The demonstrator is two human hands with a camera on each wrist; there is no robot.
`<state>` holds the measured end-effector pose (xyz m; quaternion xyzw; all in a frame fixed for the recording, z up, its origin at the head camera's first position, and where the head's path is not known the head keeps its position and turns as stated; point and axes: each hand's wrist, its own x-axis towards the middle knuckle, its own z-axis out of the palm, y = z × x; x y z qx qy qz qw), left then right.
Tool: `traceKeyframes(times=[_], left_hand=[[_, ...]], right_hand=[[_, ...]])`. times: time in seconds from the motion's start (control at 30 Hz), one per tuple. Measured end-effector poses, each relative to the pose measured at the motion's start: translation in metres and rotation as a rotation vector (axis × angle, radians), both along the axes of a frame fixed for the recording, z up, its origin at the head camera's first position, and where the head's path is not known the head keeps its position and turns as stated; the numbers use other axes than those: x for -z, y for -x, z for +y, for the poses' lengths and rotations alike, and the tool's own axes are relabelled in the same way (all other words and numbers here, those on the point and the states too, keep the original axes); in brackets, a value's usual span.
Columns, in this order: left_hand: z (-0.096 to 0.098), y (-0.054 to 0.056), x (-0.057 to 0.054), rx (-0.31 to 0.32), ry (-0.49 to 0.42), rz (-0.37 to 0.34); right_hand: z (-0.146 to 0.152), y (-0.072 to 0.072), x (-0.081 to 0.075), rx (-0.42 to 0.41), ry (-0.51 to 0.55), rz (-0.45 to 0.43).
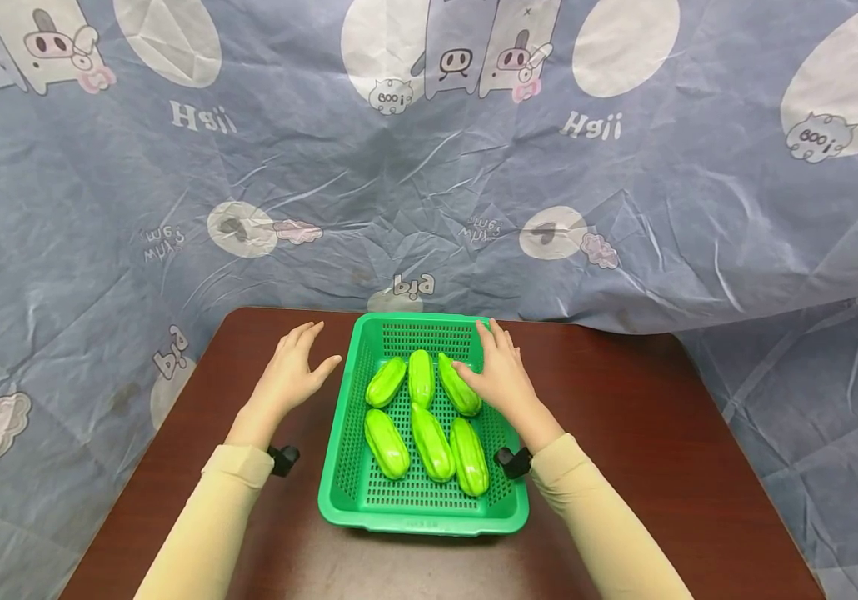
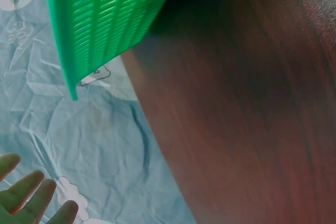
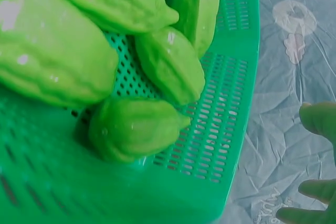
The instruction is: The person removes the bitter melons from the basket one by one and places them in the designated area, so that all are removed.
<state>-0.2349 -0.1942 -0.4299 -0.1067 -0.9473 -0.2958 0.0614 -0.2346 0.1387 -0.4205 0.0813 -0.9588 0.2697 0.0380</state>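
Note:
A green plastic basket (image 1: 421, 525) with slotted walls sits in the middle of the table. Several light-green, glossy, ribbed gourd-like vegetables lie in it in two rows, among them the back right gourd (image 1: 461, 392) and the front middle gourd (image 1: 432, 446). My left hand (image 1: 288, 373) is held to the left of the basket, thumb and fingers spread, holding nothing. Over the basket's back right side is my right hand (image 1: 502, 377), its fingers also spread and its thumb overlapping the back right gourd in the head view. The right wrist view shows a small pointed gourd (image 3: 135, 128) near the basket's far wall.
The dark brown tabletop (image 1: 624, 433) extends on both sides of the basket. Behind it hangs a wrinkled blue-grey cloth (image 1: 369, 192) with cartoon prints, which also drapes down at the sides. A black wrist camera (image 1: 283, 460) is worn on the left wrist.

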Motion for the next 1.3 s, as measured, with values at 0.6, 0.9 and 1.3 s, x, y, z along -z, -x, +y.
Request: traceKeyframes(times=[0.6,0.9,1.3], left_hand=[[0.004,-0.005,0.021,0.004,-0.099,-0.08],[0.006,-0.006,0.033,0.009,-0.147,-0.14],[0.007,-0.01,0.038,0.001,-0.176,-0.274]], right_hand=[[-0.016,0.008,0.022,0.038,0.064,-0.134],[-0.022,0.015,0.034,0.065,0.062,-0.209],[-0.031,0.018,0.048,0.08,0.057,-0.277]])
